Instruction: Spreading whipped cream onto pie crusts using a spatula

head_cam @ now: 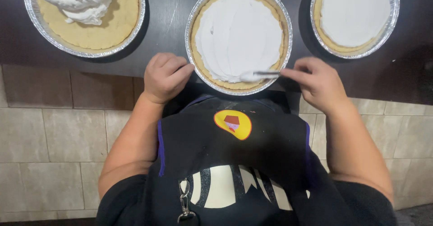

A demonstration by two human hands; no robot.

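Dark, glossy countertop (167,9) runs above pale stone-look floor tiles (49,136). My right hand (318,82) pinches the thin metal handle of a spoon (260,75), fingers closed on it, its rounded bowl coated in white cream and lying on the near edge of the middle pie (238,36). That pie sits just beyond my grip: smooth, streaked cream over a crumbly tan crust in a crinkled round foil pan. My left hand (164,76) is curled shut, knuckles touching the pan's near rim, holding nothing I can see. Beyond it, the left pie (85,14) carries an unspread lump of cream; the right pie (354,14) is spread flat.
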